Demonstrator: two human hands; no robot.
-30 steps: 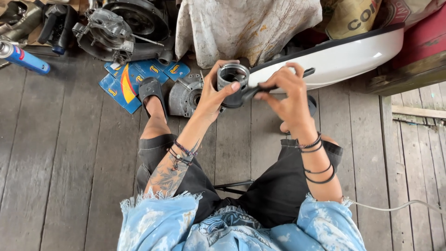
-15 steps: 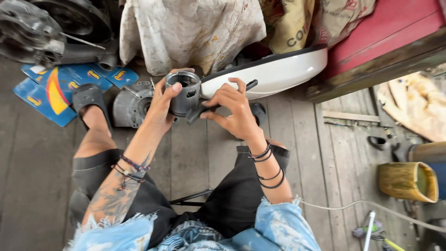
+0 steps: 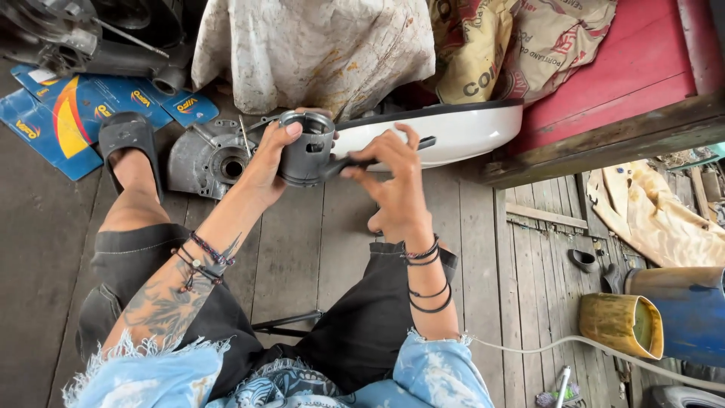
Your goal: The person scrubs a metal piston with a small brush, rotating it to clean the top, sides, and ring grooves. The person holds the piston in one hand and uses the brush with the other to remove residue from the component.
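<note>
Weathered grey floorboards (image 3: 317, 249) carry everything; you sit low over them, knees apart.

Head view, only view:
- Your left hand (image 3: 268, 162) is wrapped shut around the metal piston (image 3: 306, 155), a grey cup held up in the air over the floor between your knees, open end tilted away from you. Thumb lies on the rim.
- Your right hand (image 3: 393, 177) is pinched shut on a dark slim tool (image 3: 377, 157), its tip touching the piston's side wall. What the tip does there is too small to tell.
- Grey engine casing (image 3: 208, 159) lies on the floor just beyond the left hand; white curved body panel (image 3: 445, 128) lies behind both hands; stained cloth (image 3: 310, 49) hangs at the far edge.

Advice, by judgement: keep the left grip firm and low on the skirt so the thumb stays off the tool's path. Work the tip with small wrist moves, not force; a slip could score the wall or jab your palm. Brace your forearms on your thighs.
</note>
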